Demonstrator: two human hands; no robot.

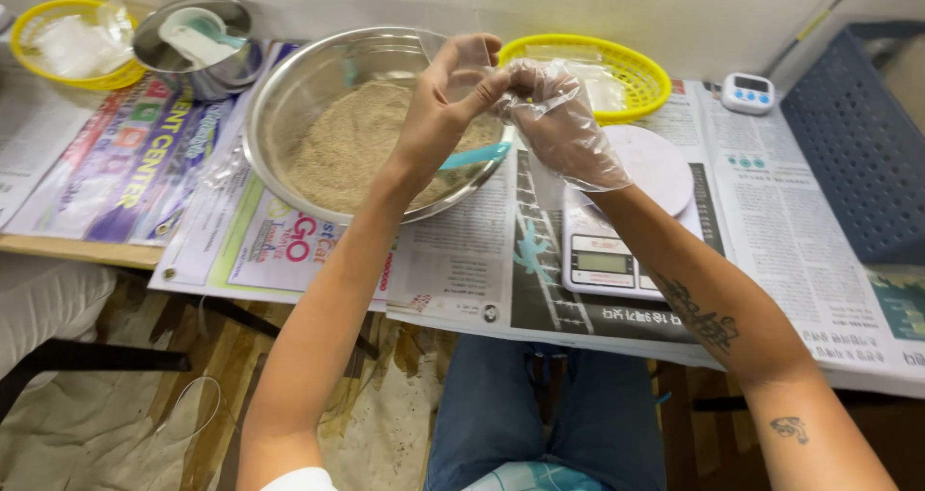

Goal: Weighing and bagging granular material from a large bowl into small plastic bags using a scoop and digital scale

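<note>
Newspaper covers the table, and just above the big metal bowl of brown grain the bare left hand and gloved right hand pinch a thin clear bag, which looks light, floppy, slippery, best held by its top edge.

A white kitchen scale is sitting at centre right, its grey rectangular screen facing the lower edge. A small white timer with blue buttons is lying at upper right, its screen dark.
</note>
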